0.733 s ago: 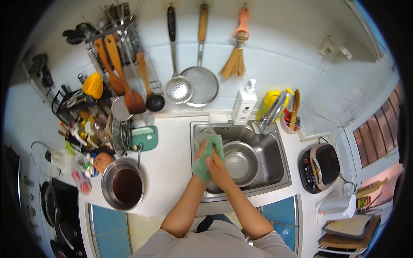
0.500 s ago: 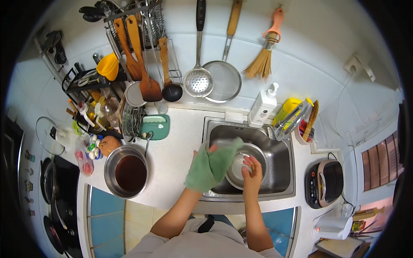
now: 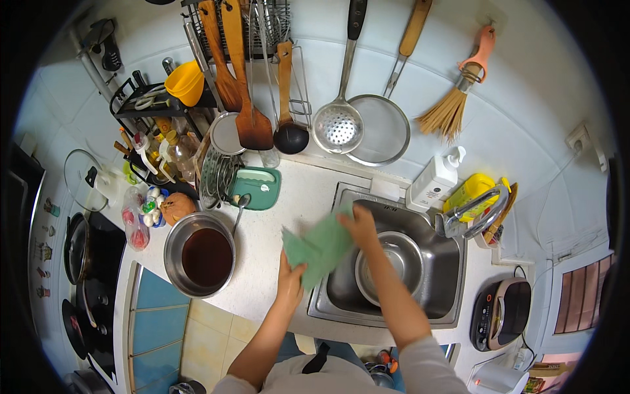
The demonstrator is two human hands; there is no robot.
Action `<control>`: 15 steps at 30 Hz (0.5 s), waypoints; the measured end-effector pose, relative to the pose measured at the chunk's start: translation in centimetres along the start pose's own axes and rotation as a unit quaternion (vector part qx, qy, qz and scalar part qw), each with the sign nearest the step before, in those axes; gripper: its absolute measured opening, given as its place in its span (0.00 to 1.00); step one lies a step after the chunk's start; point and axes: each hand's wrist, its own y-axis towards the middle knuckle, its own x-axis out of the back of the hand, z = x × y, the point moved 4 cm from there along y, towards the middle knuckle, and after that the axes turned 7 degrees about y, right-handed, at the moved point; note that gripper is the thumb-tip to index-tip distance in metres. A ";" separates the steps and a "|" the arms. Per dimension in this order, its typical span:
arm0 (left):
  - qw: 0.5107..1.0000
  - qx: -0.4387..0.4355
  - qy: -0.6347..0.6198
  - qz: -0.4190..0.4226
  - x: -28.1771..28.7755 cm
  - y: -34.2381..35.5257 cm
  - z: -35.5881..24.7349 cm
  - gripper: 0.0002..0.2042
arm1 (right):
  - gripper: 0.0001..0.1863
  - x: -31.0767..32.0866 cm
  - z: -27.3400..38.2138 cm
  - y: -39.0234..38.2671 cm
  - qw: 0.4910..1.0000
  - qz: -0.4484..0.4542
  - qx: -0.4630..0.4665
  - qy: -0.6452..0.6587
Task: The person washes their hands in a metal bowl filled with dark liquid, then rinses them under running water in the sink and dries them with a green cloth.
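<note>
A green cloth (image 3: 321, 248) is stretched between my two hands, over the counter beside the sink's left rim. My left hand (image 3: 289, 279) pinches its lower left part, the thumb on top. At its upper right corner my right hand (image 3: 361, 226) grips the cloth, fingers closed. The cloth is slightly blurred by motion. Below my right forearm, a round metal basin (image 3: 408, 253) sits in the steel sink (image 3: 446, 262); the forearm hides part of it.
Left on the counter stands a metal pot (image 3: 172, 253) of dark brown liquid, a spoon (image 3: 243, 202) beside it. A green tray (image 3: 268, 197) lies behind. The faucet (image 3: 453, 223) and a white pump bottle (image 3: 433, 180) are at the sink's back; an electric appliance (image 3: 502, 312) stands right.
My right hand has moved from above the basin up and left to the cloth and now grips it. My left hand has come lower, and the cloth is spread between both hands. The view has shifted.
</note>
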 end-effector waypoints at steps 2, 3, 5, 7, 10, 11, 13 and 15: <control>0.985 0.122 -0.059 -0.103 -0.9 3.8 1.7 0.29 | 0.31 0.9 1.9 6.5 0.987 -0.079 0.062 -0.125; 0.967 0.173 -0.091 -0.162 -0.3 5.3 2.7 0.30 | 0.33 0.3 3.8 7.8 0.975 -0.095 -0.019 -0.200; 0.980 0.059 0.070 -0.176 -0.3 6.5 3.0 0.32 | 0.33 0.0 3.3 8.4 0.961 -0.092 0.014 -0.259; 0.931 -0.090 0.316 -0.157 -0.1 7.3 3.0 0.32 | 0.30 -1.2 1.9 5.6 0.958 -0.063 0.084 -0.266; 0.763 -0.277 0.579 -0.082 -2.0 11.8 2.6 0.30 | 0.23 -1.9 -2.9 -2.8 0.959 -0.084 0.164 -0.216; 0.724 -0.287 0.622 -0.074 -2.7 14.0 2.4 0.30 | 0.22 -1.6 -4.5 -6.1 0.965 -0.084 0.171 -0.179; 0.639 -0.305 0.703 -0.061 -3.7 17.9 2.4 0.30 | 0.21 -0.3 -4.5 -11.3 0.981 -0.040 0.088 -0.168; 0.592 -0.184 0.785 0.024 -2.7 20.3 5.2 0.32 | 0.21 1.9 -5.9 -14.3 0.983 -0.031 0.054 -0.172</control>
